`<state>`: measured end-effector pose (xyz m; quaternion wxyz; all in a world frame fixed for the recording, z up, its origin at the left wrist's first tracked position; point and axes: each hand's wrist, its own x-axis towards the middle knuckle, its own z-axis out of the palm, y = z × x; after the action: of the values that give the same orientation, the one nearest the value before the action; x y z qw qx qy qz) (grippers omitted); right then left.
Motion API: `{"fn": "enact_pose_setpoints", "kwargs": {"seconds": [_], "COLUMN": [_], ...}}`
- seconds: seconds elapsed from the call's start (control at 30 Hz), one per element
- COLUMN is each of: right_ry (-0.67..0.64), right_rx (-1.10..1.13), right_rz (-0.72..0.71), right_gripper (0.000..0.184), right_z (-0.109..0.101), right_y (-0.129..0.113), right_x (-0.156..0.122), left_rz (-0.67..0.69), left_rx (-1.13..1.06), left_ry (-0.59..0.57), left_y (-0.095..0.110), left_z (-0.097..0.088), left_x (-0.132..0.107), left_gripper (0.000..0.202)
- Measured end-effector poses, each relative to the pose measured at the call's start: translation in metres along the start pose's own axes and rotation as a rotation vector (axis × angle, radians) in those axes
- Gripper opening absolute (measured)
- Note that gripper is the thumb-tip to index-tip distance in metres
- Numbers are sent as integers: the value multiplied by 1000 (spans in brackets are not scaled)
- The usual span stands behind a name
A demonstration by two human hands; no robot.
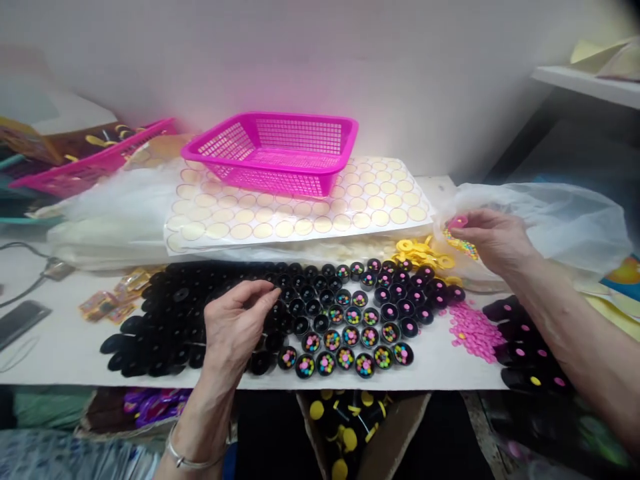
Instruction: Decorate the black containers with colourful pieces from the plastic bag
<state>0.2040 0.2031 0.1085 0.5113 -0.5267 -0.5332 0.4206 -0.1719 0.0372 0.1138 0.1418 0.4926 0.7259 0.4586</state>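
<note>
My left hand (pixel 233 327) is over the rows of black cups, thumb and forefinger closed together; whatever is between them is too small to make out. Beneath it, black cups (pixel 301 325) stand open side by side. Nearer the front edge, several cups (pixel 345 358) hold coloured beads with a pink disc on top. At the right, my right hand (pixel 493 240) pinches a small pink piece (pixel 459 222), like a little scoop. Just below its fingers, multicoloured beads (pixel 465 248) show at the mouth of a clear plastic bag (pixel 545 207).
Loose pink discs (pixel 473 332) and yellow ring-shaped pieces (pixel 420 255) lie at the right. A pink basket (pixel 290 160) stands on sticker sheets (pixel 240 231) at the back. A phone (pixel 23 323) is far left. Below the table edge, an open box (pixel 413 420) contains black and yellow parts.
</note>
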Motion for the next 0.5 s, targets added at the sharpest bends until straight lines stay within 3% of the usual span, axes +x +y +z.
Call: {"fn": "enact_pose_setpoints", "kwargs": {"seconds": [0.17,0.3,0.5], "right_ry": [-337,-548,-739], "right_rx": [-82,-332,-849], "right_rz": [-23,-97,-472], "right_gripper": [20,16,15], "right_z": [70,120,166], "right_y": [-29,-27,-19], "right_x": [-39,-50,-40], "left_rz": [-93,-18,86], "left_rx": [-9,-14,14], "left_ry": [-79,-201,-230], "left_y": [-14,-13,-20], "left_z": [-1,9,9], "left_x": [4,1,-5], "left_gripper": [22,17,16]}}
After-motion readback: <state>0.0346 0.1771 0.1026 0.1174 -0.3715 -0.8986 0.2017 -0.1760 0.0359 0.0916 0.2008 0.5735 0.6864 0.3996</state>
